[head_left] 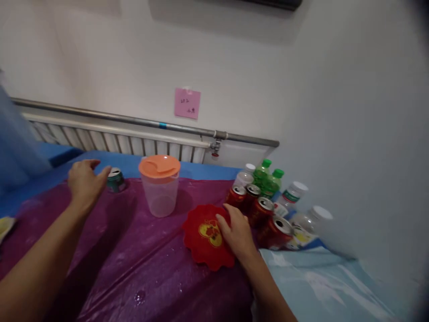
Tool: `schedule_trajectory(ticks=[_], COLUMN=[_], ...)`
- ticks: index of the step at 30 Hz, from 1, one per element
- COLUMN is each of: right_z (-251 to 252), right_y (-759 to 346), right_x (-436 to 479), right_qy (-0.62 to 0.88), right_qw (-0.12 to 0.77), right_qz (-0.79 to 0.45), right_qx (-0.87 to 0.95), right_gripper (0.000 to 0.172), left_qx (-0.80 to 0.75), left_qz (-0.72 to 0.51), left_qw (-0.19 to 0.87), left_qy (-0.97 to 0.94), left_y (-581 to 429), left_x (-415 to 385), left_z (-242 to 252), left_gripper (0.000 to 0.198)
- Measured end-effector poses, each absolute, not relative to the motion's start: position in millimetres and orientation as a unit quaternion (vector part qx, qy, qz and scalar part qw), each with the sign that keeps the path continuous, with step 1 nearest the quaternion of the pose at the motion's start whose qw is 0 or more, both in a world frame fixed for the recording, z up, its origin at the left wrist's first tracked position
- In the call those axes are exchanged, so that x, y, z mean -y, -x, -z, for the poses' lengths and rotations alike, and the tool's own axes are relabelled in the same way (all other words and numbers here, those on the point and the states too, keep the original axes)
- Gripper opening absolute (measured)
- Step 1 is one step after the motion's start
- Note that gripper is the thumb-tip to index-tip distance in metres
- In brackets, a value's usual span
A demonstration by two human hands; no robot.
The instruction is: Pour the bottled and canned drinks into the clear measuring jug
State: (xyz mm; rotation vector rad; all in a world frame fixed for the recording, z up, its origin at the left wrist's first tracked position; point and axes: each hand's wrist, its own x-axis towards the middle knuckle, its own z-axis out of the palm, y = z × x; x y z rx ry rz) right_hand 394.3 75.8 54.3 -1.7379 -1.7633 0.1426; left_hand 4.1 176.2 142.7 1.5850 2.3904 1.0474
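Observation:
My left hand [84, 181] hovers over the purple table cover, fingers apart, just left of a green can [115, 180] that stands open-topped; I cannot tell if they touch. My right hand [236, 232] rests with fingers curled on the right rim of a red scalloped plate [203, 237] that has a yellow motif. Between the hands stands a clear plastic pitcher [160, 190] with an orange lid.
Several red cans [264, 212] and plastic bottles, some green [268, 179], cluster at the right by the wall. A radiator and metal pipe [134, 120] run behind the table. Light blue sheeting [318, 286] covers the near right. A blue cloth sits at far left.

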Motion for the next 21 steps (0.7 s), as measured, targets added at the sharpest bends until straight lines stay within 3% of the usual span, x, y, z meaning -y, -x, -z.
schedule_trajectory(ticks=[2, 4, 11, 18, 21], right_z=[-51.3, -48.4, -42.0, -57.6, -76.5], right_y=[-392.5, -391.3, -393.0, -385.3, -368.4], right_x=[-76.5, -76.5, -78.4, -71.1, -57.4], right_qy=[0.638, 0.624, 0.617, 0.608, 0.584], right_qw=[0.349, 0.357, 0.342, 0.388, 0.431], right_qz=[-0.026, 0.002, 0.023, -0.04, -0.137], right_qx=[0.686, 0.695, 0.708, 0.691, 0.674], right_gripper=[0.036, 0.035, 0.03, 0.03, 0.035], left_qx=[-0.775, -0.758, -0.74, -0.751, -0.722], left_qz=[-0.333, -0.319, -0.369, -0.41, -0.441], left_qw=[0.055, 0.107, 0.133, 0.159, 0.187], left_qy=[-0.534, -0.559, -0.545, -0.492, -0.499], left_y=[13.7, 22.6, 22.9, 24.6, 24.6], left_x=[-183.5, -191.8, -209.9, -184.1, -147.1], left_z=[-137.7, -124.4, -82.3, -126.7, -154.4], left_gripper=[0.082, 0.09, 0.081, 0.098, 0.084])
